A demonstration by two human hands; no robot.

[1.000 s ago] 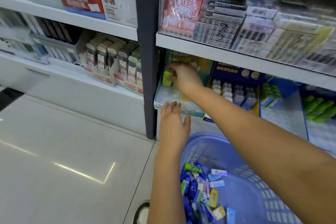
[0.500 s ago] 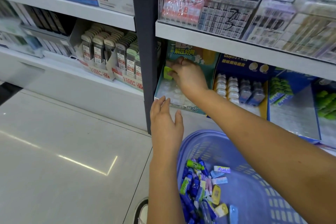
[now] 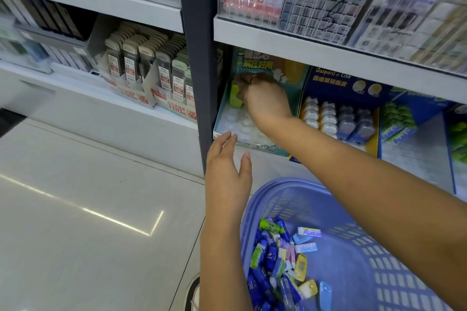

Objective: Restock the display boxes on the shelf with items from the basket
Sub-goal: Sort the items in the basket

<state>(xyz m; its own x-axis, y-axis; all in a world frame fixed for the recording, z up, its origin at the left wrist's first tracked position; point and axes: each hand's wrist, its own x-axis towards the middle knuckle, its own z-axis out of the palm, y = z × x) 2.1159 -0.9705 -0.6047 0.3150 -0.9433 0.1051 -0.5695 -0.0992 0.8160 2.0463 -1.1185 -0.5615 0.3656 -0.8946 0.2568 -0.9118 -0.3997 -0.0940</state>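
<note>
My right hand (image 3: pixel 265 101) reaches into the teal display box (image 3: pixel 255 145) on the lower shelf and holds a small yellow-green item (image 3: pixel 235 95) against the box's back left corner. The box's clear moulded tray shows below the hand. My left hand (image 3: pixel 227 169) hovers open just in front of the box's front left edge, fingers spread and straight, holding nothing. A purple plastic basket (image 3: pixel 358 255) sits on the floor below, with several small blue, green, yellow and pink packets (image 3: pixel 280 260) piled in it.
A blue display box (image 3: pixel 338 118) of white and grey items stands right of the teal one, with green packets (image 3: pixel 396 121) further right. A dark upright post (image 3: pixel 199 58) borders the teal box on the left. Pen refill boxes (image 3: pixel 151 68) fill the left shelf. The floor is glossy tile.
The view has moved closer and slightly downward toward the shelf. My right hand stays at the back of the teal box with the green item; my left hand holds near the box's front edge.
</note>
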